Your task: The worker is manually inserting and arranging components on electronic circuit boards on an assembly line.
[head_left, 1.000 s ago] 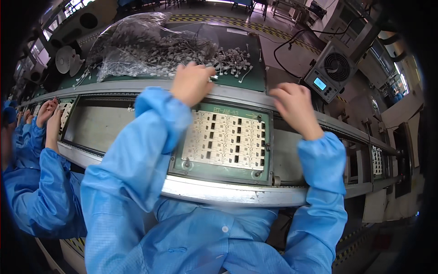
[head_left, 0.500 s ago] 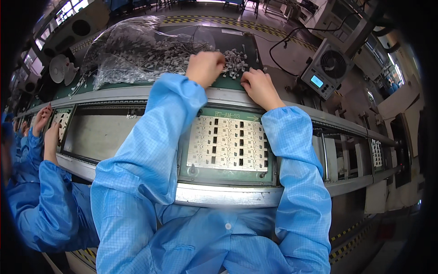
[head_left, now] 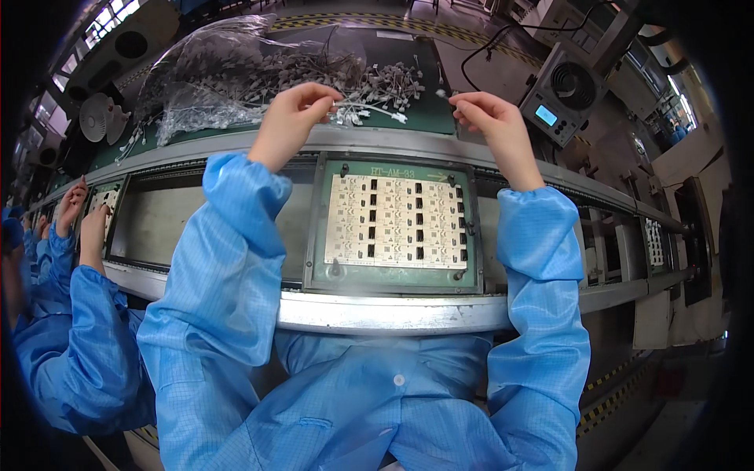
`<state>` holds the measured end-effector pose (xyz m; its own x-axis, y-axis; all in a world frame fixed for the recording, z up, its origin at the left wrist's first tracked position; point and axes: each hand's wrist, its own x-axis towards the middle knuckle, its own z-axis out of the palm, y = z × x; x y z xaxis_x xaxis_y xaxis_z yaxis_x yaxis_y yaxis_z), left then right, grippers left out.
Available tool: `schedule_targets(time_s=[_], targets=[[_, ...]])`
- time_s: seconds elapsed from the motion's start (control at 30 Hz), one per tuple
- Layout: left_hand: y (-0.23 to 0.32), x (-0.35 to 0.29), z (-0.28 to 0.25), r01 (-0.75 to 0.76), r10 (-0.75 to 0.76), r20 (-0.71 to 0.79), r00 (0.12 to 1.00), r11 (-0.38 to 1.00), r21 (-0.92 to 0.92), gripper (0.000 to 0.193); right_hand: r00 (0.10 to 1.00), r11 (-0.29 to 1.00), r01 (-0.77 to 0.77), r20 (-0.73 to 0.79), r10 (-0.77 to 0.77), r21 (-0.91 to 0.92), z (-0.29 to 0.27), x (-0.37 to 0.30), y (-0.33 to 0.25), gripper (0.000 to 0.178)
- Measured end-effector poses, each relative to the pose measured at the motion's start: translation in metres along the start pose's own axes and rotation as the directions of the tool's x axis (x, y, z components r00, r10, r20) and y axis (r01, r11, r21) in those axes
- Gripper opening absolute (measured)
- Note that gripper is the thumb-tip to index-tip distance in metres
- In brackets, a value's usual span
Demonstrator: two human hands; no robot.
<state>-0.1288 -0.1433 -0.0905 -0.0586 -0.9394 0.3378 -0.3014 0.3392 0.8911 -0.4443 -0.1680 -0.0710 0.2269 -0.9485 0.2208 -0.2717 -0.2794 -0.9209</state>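
Note:
My left hand (head_left: 289, 122) is raised over the near edge of the green mat, thumb and fingers pinched on a short white wire lead (head_left: 369, 107). The lead stretches to the right and has a small white connector at its end. Farther right, my right hand (head_left: 496, 122) has its thumb and fingertips pressed together. A white connector (head_left: 441, 93) shows just beside those fingertips; whether they hold it I cannot tell. Between my forearms, a green fixture board (head_left: 393, 279) carries a panel of pale labelled boards (head_left: 397, 224) with rows of black parts.
Behind my hands lies a heap of white wire leads (head_left: 393, 82), partly under a clear plastic bag (head_left: 177, 118). Metal conveyor rails (head_left: 393, 312) run left to right. A fan unit with a lit display (head_left: 554, 102) stands at right. At left, a co-worker's hands (head_left: 93, 231) are over another board.
My hands have drawn apart, left hand leftward and right hand rightward and up. The white lead now shows in my left hand. The fixture board appears higher in the view.

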Motion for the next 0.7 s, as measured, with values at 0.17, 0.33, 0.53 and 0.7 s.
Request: schedule_targets(time_s=[0.17, 0.33, 0.53, 0.7], targets=[[0.018, -0.038, -0.012, 0.206, -0.202, 0.134, 0.970, 0.978, -0.015, 0.021, 0.995, 0.989, 0.080, 0.042, -0.086, 0.122, 0.023, -0.026, -0.009, 0.022], [0.023, -0.056, -0.022, -0.099, 0.135, -0.065, 0.989, 0.915, 0.392, 0.017, 0.986, 0.989, 0.120, 0.123, -0.108, -0.091, 0.066, -0.050, -0.004, 0.014], [0.013, -0.069, -0.001, -0.502, 0.530, 0.243, 0.812, 0.425, 0.753, 0.013, 0.977, 0.912, 0.198, 0.151, -0.153, -0.359, 0.094, -0.061, 0.001, 0.012], [-0.002, -0.076, 0.014, -0.411, 0.334, 0.250, 0.909, 0.618, 0.670, 0.006, 0.966, 0.757, 0.252, 0.110, -0.234, -0.603, 0.097, -0.066, 0.010, 0.009]])
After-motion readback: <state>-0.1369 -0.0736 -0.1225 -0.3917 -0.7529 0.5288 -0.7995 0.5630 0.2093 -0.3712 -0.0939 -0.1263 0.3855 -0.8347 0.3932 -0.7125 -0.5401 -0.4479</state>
